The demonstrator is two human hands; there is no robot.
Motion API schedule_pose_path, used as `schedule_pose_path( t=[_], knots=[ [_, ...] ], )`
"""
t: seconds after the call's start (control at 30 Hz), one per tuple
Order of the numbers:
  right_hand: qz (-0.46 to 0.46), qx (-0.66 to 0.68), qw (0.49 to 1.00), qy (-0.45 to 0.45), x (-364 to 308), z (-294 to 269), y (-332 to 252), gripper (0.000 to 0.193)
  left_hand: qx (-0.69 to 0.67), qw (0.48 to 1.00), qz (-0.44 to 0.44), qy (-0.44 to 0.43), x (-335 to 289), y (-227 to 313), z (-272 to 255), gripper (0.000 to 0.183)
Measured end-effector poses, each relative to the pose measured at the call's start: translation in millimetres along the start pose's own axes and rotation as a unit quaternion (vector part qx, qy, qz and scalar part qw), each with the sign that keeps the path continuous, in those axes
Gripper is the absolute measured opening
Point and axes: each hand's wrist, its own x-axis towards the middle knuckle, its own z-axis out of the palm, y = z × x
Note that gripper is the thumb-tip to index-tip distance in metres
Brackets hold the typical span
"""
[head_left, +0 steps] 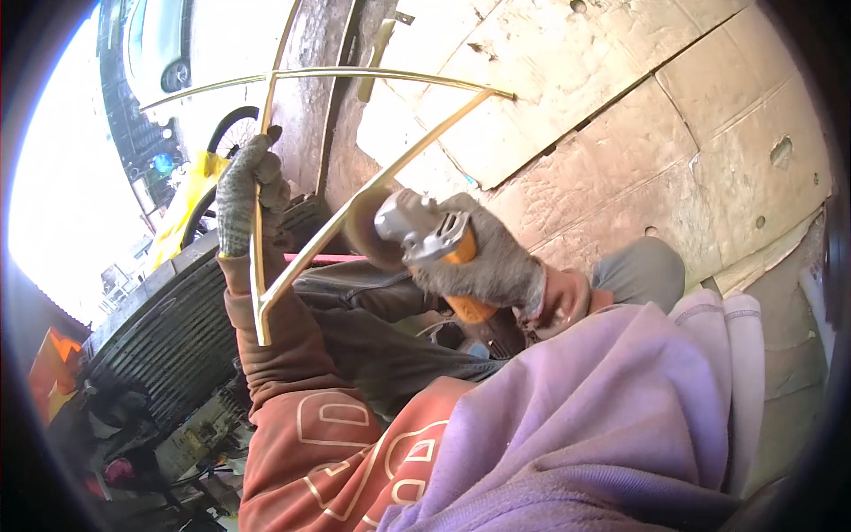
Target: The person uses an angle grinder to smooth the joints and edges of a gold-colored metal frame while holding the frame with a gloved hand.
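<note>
My left hand (241,197), in a grey knitted glove, is wrapped round one bar of a brass-coloured metal frame (433,131). The frame's thin bars meet in a pointed corner near my left forearm, and a curved bar crosses them at the far end. My right hand (495,257), also gloved, grips an orange and silver angle grinder (468,308). The grinder's disc (365,229) is blurred and lies against or right beside the slanting bar. Whether it touches cannot be made out.
Flattened cardboard sheets (612,168) cover the floor ahead and to the right. On the left are a ribbed dark panel (160,355), a yellow plastic sheet (188,208), a wheel (235,133) and a car (160,44). Purple cloth (585,399) drapes across the lower right.
</note>
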Motion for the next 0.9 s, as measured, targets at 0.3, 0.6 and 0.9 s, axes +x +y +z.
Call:
schedule_pose_path(
  t=[0.3,0.6,0.9],
  knots=[
    [0.040,0.104,0.988,0.104,15,-50,-17,0.048,-0.010,1.000,0.006,0.010,-6,1,0,0.030],
    [0.144,0.034,0.984,0.104,1,-33,-36,0.044,0.117,0.981,0.154,-0.013,-20,8,9,0.035],
    [0.079,-0.137,0.987,0.030,-23,54,-10,0.068,0.217,0.924,0.310,-0.057,-45,-3,16,0.041]
  ],
)
